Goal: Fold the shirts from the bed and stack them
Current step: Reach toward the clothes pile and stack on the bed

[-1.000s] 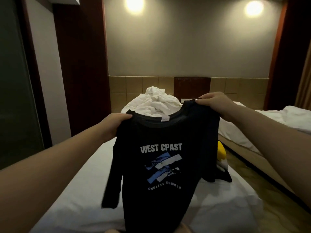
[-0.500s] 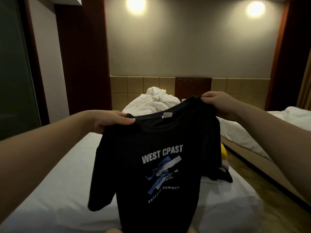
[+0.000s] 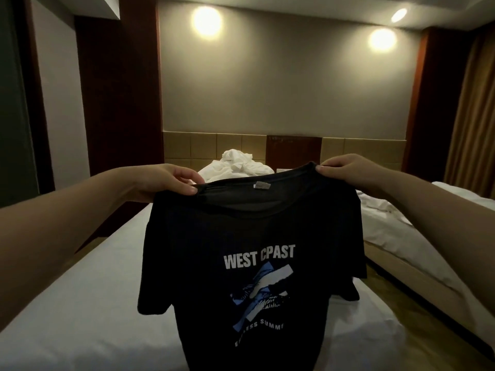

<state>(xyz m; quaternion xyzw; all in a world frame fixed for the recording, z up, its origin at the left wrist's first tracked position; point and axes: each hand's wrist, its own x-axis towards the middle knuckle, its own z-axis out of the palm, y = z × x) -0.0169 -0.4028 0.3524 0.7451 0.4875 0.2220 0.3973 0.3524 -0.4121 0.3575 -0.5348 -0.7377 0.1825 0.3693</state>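
Head view: entries as I read them from my station.

1. Black shirt [image 3: 254, 236]: held up in the air above the bed [image 3: 80, 303]. The "WEST CPAST" print faces me and the neck label shows inside the collar. The hem runs off the bottom edge, so I cannot tell whether it touches the sheet.
2. Left hand [image 3: 171, 180]: grip pinched on the shoulder edge just beside the collar, thumb on top.
3. Right hand [image 3: 345, 170]: grip pinched on the opposite shoulder. It sits higher than the left, so the shirt hangs tilted. The sleeve on that side looks doubled back behind the body.
4. White heap [image 3: 235, 167]: at the head of the bed. I cannot tell whether it is bedding or shirts.
5. Second bed [image 3: 388, 223]: to the right, with rumpled white covers.

Step in hand, by my judgement: spreading the shirt so it can go down flat for folding.

Handling notes:
- Bring both hands level.
- Shift each pinch outward toward the sleeve seams so the shoulder line pulls taut.
- Give a light shake to free the tucked sleeve.
- Lower the hem first onto the bare sheet nearest me, print side down, then draw the shoulders away so the cloth settles smooth.

Risks: a sleeve trapped under the body would make a lumpy fold — and thin cloth could slip from a two-point pinch.
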